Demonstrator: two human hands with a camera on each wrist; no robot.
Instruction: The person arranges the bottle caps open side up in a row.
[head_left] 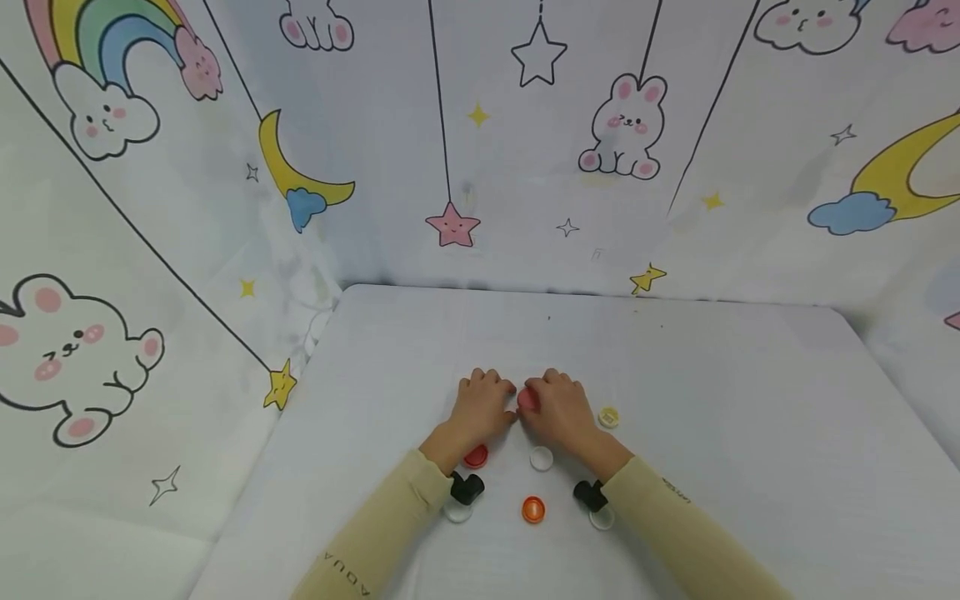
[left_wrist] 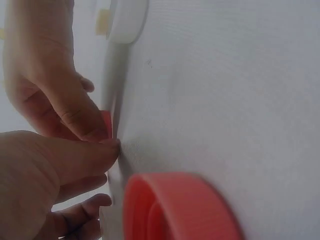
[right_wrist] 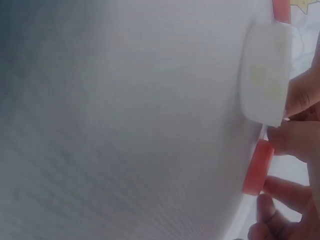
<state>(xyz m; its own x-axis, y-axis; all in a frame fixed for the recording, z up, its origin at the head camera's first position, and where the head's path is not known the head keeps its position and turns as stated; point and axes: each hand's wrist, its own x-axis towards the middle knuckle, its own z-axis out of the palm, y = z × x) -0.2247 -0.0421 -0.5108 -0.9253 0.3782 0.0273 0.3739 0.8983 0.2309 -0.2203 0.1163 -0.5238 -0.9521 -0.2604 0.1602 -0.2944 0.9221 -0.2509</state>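
My right hand pinches a pinkish-red bottle cap between thumb and fingers near the middle of the table. In the right wrist view the same cap stands on edge, fingertips at its side. Just left of it is my left hand, its fingers loosely bent and nothing held. The left thumb reaches close to the right hand's fingertips in the left wrist view. Behind the left wrist lies a red cap, large in the left wrist view. A white cap lies between the two forearms.
A yellow cap lies right of my right hand. Nearer me are an orange cap and two white caps, one by the left sleeve, the other by the right. Black wrist cameras overlap these. A cartoon-printed cloth stands behind the white table.
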